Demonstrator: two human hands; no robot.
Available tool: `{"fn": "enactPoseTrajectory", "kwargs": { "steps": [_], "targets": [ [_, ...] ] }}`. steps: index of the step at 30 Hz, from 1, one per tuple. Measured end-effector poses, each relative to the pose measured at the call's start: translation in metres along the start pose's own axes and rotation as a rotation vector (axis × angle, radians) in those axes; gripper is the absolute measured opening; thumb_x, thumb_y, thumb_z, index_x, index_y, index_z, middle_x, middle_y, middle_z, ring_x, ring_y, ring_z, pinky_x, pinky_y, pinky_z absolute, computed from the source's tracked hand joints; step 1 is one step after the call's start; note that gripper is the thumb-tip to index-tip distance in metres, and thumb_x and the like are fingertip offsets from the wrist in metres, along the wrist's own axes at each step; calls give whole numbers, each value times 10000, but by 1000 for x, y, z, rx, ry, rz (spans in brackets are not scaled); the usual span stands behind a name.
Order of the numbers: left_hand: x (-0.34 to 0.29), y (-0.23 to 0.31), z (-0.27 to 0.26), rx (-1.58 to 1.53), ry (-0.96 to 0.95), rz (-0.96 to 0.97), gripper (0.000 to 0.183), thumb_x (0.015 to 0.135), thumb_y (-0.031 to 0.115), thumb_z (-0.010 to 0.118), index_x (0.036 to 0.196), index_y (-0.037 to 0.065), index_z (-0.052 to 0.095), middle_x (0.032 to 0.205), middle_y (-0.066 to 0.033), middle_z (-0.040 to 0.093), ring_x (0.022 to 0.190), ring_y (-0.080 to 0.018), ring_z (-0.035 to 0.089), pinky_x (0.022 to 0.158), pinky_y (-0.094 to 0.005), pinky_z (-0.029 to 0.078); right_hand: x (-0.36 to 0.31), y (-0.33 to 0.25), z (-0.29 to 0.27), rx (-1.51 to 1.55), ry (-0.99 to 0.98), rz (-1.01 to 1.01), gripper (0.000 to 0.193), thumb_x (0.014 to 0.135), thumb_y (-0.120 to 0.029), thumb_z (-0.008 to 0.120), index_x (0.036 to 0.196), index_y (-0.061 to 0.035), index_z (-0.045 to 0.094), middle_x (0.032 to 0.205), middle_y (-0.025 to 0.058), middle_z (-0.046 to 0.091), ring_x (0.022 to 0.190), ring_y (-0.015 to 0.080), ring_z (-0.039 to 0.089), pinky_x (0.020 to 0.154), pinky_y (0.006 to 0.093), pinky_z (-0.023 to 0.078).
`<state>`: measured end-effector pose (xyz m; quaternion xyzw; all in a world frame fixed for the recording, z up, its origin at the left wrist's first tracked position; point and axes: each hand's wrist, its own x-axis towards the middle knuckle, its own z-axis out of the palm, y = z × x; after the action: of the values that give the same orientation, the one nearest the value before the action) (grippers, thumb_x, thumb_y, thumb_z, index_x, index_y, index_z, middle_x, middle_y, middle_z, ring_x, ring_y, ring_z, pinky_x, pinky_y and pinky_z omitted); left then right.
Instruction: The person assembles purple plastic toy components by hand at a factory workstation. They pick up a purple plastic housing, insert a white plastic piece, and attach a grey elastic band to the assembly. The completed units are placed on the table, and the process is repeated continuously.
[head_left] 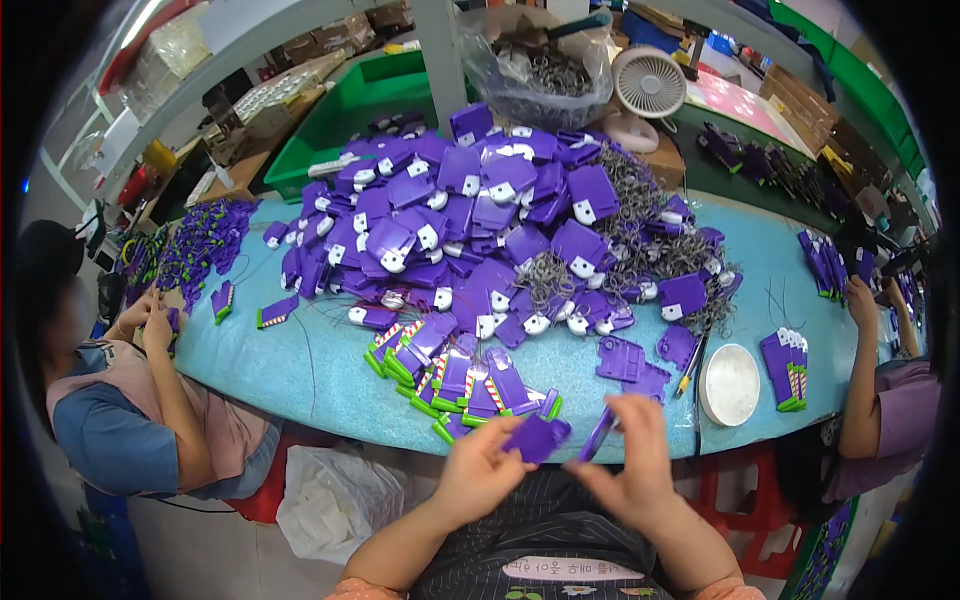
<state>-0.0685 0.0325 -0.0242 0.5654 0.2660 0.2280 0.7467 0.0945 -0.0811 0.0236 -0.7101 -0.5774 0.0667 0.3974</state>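
Observation:
Low over the table's near edge, my left hand (478, 468) pinches a flat purple plastic shell (538, 438) between thumb and fingers. Close beside it, my right hand (640, 462) grips a second purple shell piece (597, 434), seen nearly edge-on. The two pieces are apart. Just beyond my left hand lie several purple parts with green ends (455, 380) and red-and-white stripes. Loose purple shell halves (620, 358) rest past my right hand. A large heap of purple parts with white tips (460, 215) covers the middle of the table.
Tangled grey metal pieces (640, 235) spread over the heap's right side. A round white dish (730, 385) stands at right, beside a thin yellow-tipped tool (684, 384). Behind are a green tray (385, 90) and a fan (649, 82). Co-workers sit left (150, 410) and right (880, 420).

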Motion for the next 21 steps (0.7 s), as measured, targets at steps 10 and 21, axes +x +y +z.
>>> {"fn": "enactPoseTrajectory", "kwargs": {
  "steps": [10, 21],
  "targets": [
    [31, 13, -21, 36, 282, 177, 266, 966, 221, 360, 1099, -2, 416, 912, -170, 628, 736, -221, 660, 596, -268, 551, 32, 15, 60, -272, -172, -283, 492, 663, -184, 736, 1098, -39, 557, 1037, 107, 545, 954, 270, 526, 804, 367, 428],
    [40, 12, -12, 208, 272, 115, 239, 970, 158, 349, 1088, -47, 384, 893, -156, 604, 689, -212, 660, 546, -252, 542, 2, 31, -11, 1304, 44, 183, 252, 940, -119, 446, 1159, 6, 433, 1009, 112, 575, 837, 163, 579, 770, 321, 480]
  ]
}}
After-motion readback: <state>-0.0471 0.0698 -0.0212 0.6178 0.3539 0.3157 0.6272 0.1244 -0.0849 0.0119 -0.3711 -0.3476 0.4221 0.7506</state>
